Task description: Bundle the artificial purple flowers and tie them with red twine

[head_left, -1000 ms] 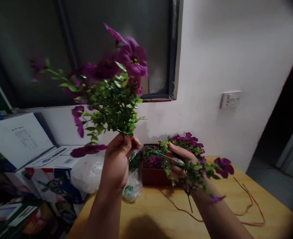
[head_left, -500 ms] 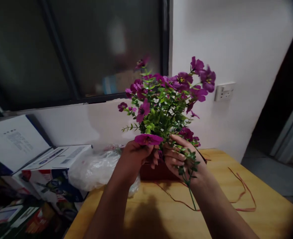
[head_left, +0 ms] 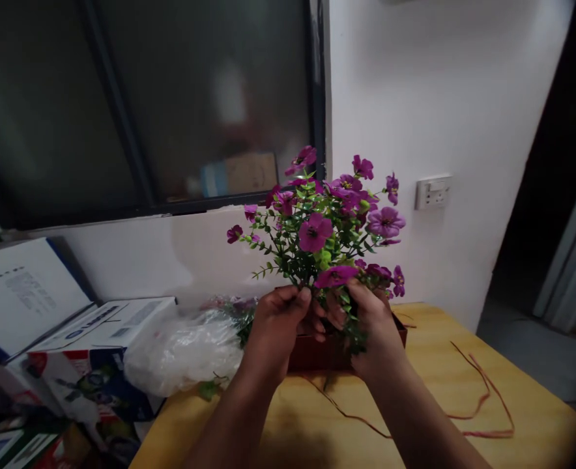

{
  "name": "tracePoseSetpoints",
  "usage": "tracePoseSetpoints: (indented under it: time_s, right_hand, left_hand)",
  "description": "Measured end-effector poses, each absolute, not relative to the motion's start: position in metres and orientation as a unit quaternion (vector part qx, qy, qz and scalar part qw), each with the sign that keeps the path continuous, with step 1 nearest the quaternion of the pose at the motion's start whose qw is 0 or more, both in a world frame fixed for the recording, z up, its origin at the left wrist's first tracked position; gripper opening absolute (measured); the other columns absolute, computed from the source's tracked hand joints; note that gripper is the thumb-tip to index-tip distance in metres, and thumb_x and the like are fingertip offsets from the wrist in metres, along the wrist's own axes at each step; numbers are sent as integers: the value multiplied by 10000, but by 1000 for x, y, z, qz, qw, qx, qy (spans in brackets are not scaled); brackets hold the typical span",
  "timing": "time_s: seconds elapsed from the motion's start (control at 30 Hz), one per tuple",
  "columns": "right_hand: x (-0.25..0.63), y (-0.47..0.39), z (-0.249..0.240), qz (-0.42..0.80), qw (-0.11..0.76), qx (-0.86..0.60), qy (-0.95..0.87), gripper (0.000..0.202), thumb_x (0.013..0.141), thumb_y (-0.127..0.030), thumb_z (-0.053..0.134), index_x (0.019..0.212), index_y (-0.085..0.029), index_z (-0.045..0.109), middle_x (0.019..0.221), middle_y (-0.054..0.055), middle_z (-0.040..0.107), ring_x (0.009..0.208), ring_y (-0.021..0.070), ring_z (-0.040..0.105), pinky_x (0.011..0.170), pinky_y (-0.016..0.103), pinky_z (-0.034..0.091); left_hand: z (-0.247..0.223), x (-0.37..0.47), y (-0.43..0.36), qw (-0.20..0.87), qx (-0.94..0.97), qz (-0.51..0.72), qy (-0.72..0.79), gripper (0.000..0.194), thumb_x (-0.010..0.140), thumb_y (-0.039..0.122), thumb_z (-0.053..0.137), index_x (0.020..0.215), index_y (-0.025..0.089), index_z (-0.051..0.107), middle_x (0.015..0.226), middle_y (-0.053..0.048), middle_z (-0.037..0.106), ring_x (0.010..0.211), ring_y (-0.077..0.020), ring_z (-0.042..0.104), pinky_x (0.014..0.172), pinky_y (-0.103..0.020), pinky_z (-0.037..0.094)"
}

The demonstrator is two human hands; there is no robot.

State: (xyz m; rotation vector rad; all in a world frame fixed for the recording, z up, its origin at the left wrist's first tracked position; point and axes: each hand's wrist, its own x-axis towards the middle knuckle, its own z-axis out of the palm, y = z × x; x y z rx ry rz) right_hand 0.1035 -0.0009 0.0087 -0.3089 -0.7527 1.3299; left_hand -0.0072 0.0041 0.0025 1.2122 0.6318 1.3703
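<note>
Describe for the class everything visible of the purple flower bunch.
The bunch looks artificial: purple blooms, some yellow-centred, and small green leaves on thin stems. It fans upright before the wall. The left hand pinches its base. The right hand grips greenery below; whether that joins the bunch is unclear.

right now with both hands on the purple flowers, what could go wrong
The bunch of purple flowers with green leaves rises well above the left hand and right hand, pinched low, so it might tip or splay.

Its lower blooms and leaves crowd the right hand and could snag on the fingers.

The dark red box sits just behind the hands on the yellow wooden table, so a wrist might nudge it.
</note>
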Motion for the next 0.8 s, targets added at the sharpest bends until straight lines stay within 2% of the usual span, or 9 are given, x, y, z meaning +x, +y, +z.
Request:
tracePoseSetpoints:
  time_s: [0.1, 0.3, 0.43, 0.6, 0.8]
  right_hand:
    - [101, 1, 7, 604, 704, -183, -327, 358, 693, -493, 775, 703, -214, 550, 500, -22, 565, 382, 150, 485, 334, 273, 391]
    - [104, 6, 2, 499, 740, -234, -385, 372, 678, -446, 817, 830, -232, 553, 532, -72, 534, 399, 105, 427, 381, 241, 334]
    - [111, 10, -2, 454, 725, -289, -429, 385, 679, -466, 819, 800, -219, 549, 556, -63, 534, 438, 105, 435, 432, 257, 342]
    - [111, 14, -4, 474, 699, -293, -448, 375, 733, -502, 774, 770, -218, 532, 568, -57, 529, 454, 102, 432, 444, 261, 339]
    - [111, 10, 1, 485, 709, -288, -422, 365, 691, -455, 816, 800, -224, 555, 525, -62, 520, 422, 113, 441, 398, 252, 342]
  left_hand:
    - [3, -6, 3, 566, 489, 610, 261, 260, 779, 327, 754, 720, 116, 614, 633, -8, 616, 493, -102, 563, 448, -214, 494]
    - [10, -17, 6, 581, 477, 600, 274, 265, 748, 320, 787, 759, 114, 621, 647, -30, 661, 474, -107, 583, 444, -215, 511]
    - [12, -22, 6, 587, 485, 589, 273, 266, 731, 317, 802, 770, 109, 641, 646, -40, 674, 482, -113, 600, 450, -212, 523]
    - [10, -21, 7, 579, 494, 589, 273, 287, 698, 334, 824, 725, 108, 648, 635, -39, 672, 487, -117, 609, 465, -221, 533]
    - [7, -23, 16, 575, 555, 528, 289, 330, 695, 381, 816, 655, 98, 649, 614, -47, 650, 484, -129, 618, 487, -244, 545]
